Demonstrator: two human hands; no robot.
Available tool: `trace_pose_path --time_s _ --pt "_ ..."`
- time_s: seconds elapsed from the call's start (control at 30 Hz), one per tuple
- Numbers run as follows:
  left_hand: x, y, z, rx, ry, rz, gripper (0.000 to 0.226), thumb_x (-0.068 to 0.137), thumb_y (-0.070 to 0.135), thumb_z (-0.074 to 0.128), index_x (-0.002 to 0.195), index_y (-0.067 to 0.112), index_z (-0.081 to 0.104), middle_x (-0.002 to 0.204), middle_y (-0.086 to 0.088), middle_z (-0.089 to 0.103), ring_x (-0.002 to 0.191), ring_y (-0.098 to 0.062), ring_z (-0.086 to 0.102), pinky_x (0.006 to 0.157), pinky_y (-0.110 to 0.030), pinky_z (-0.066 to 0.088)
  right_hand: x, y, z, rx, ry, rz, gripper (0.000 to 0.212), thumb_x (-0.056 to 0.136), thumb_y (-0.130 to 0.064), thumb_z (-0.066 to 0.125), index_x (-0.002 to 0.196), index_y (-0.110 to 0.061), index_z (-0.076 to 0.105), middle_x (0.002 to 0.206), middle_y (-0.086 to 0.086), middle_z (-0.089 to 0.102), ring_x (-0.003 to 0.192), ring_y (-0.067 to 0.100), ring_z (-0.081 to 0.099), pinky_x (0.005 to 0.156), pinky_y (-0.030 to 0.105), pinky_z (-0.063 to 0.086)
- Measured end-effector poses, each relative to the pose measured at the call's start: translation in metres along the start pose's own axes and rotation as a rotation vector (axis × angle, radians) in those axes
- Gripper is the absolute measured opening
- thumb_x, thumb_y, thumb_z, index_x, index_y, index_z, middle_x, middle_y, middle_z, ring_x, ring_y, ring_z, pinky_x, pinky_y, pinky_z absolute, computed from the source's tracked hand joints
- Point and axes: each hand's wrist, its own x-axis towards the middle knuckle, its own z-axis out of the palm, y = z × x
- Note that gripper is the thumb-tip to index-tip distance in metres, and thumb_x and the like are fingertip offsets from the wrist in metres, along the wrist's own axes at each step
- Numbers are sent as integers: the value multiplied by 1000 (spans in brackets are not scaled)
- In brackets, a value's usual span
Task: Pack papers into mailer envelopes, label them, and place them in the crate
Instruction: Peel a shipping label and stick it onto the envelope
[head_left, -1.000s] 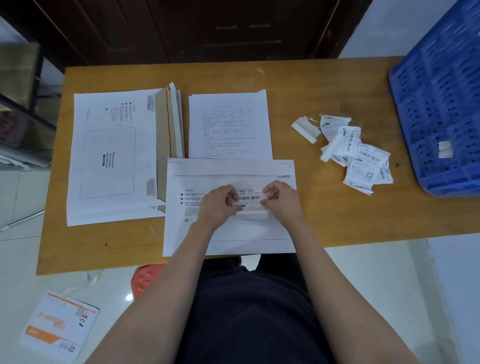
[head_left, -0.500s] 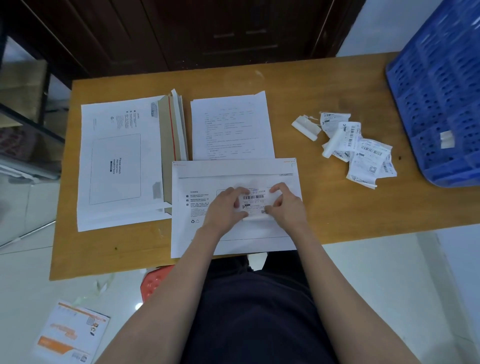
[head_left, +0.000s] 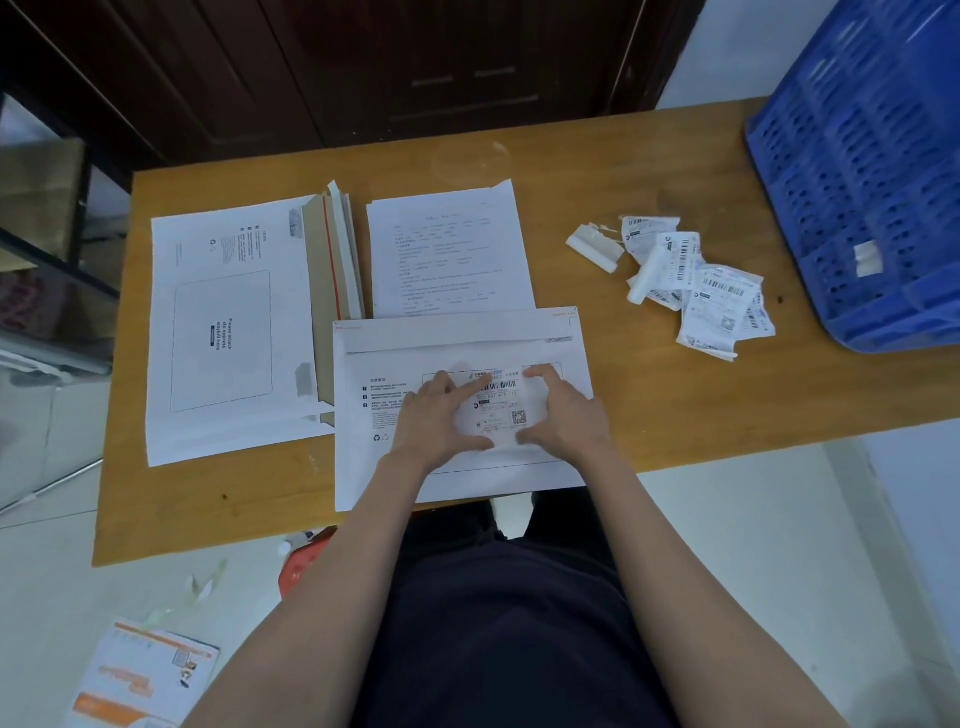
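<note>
Hands flat on the shipping label (head_left: 497, 404), left hand (head_left: 435, 419) and right hand (head_left: 562, 410) fingers spread straight, pressing it onto the white mailer envelope (head_left: 457, 353) underneath, blue crate (head_left: 857, 171) way off past the right fingertips.

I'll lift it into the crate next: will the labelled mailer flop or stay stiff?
Probably fairly stiff: the mailer lies flat and overhangs the table edge without drooping. Likely light, being thin. Its smooth face may slide easily.
</note>
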Motion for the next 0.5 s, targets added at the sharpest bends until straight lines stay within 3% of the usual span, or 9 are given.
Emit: trace_pose_path --time_s 0.17,0.3,0.5 --pt "-3 2 1 41 -31 -7 99 63 64 73 146 48 21 103 5 33 105 -15 42 91 -31 30 -6 3 0 -44 -47 -7 97 62 -38 81 140 -38 24 119 -3 55 107 20 58 102 40 28" --pt "-6 4 2 44 -38 -28 114 58 64 77 150 41 13 114 1 36 110 -17 39 94 -32 28 -9 4 -2 -56 -62 -32 105 60 -37 83 143 -38 20 121 -2 53 107 20 57 103 39 26" --pt "-6 4 -1 31 -76 -14 120 55 60 81 150 39 11 113 1 35 110 -19 39 95 -33 28 -12 5 -6 -78 -100 -51 109 62 -31 84 145 -37 15 115 -1 50 105 22 57 102 39 27"
